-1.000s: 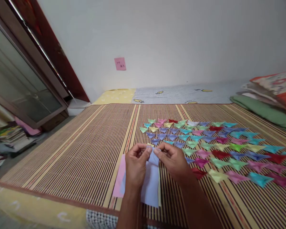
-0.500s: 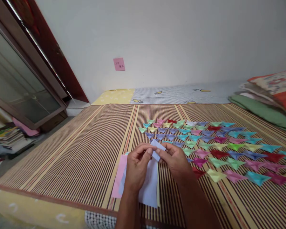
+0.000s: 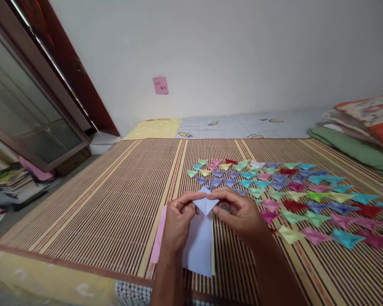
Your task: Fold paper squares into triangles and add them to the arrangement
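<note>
A small pale blue folded paper, diamond-shaped with a crease down its middle, is held up between both hands. My left hand pinches its left side between thumb and index finger. On the other side my right hand grips the right corner, index finger laid along the upper part and thumb lower down. Beneath the hands lie flat sheets: a pale blue sheet on top, with a pink sheet sticking out at the left and a thin yellowish edge at the right.
Rows of small folded paper pieces in many colours cover the right half of the striped bamboo mat. Cushions and a green folded cloth lie at the far right. A pink note is on the wall; books are stacked at the left.
The folded paper has turned from a slant to point straight down with its crease upright. My right thumb has shifted off its front to the lower right, and both index fingers now meet across it.
</note>
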`<state>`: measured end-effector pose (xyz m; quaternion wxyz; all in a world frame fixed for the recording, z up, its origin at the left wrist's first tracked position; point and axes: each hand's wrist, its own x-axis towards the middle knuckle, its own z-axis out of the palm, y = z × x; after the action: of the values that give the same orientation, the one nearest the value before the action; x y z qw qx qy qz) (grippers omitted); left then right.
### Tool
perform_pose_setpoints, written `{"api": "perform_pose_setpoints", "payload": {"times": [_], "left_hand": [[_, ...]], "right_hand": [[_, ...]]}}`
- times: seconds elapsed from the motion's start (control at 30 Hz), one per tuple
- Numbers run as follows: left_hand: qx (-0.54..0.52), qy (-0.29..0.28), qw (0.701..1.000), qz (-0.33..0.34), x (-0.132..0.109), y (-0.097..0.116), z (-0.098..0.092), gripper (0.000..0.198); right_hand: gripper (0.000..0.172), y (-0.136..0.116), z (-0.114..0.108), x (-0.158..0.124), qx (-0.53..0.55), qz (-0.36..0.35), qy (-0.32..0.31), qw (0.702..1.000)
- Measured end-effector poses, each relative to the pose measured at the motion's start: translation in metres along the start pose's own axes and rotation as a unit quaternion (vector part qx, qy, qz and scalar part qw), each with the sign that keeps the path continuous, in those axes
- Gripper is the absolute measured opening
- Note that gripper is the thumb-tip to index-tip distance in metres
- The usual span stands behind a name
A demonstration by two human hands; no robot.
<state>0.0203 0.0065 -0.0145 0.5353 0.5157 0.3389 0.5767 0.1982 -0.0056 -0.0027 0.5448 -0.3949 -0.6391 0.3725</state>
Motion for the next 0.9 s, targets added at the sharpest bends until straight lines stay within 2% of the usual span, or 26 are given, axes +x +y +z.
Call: {"api": "perform_pose_setpoints", "payload": {"times": [0.13, 0.33, 0.43, 0.57, 0.73, 0.9], "left_hand": [[0.0, -0.042, 0.999, 0.002, -0.001, 0.005, -0.002, 0.023], [-0.008, -0.056, 0.998, -0.003, 0.0, 0.006, 0.0, 0.023], [-0.007, -0.052, 0.999, -0.01, 0.0, 0.007, 0.002, 0.023], [0.003, -0.04, 0.999, -0.006, 0.001, 0.009, 0.003, 0.022], [0.029, -0.027, 0.999, 0.008, 0.001, 0.012, 0.006, 0.019], [0.055, 0.008, 0.997, 0.046, 0.0, 0.014, 0.013, 0.012]], "right_hand": [[0.016, 0.0, 0.0, 0.001, 0.015, -0.009, 0.007, 1.0], [0.014, -0.007, -0.001, 0.001, 0.008, -0.028, -0.005, 1.0], [0.017, -0.01, 0.0, 0.002, -0.008, -0.025, -0.028, 0.999], [0.013, -0.01, 0.002, 0.003, -0.03, -0.023, -0.027, 0.999], [0.01, -0.009, 0.008, 0.002, -0.039, -0.017, 0.0, 0.999], [0.016, -0.009, 0.015, 0.001, -0.059, 0.022, 0.04, 0.997]]}}
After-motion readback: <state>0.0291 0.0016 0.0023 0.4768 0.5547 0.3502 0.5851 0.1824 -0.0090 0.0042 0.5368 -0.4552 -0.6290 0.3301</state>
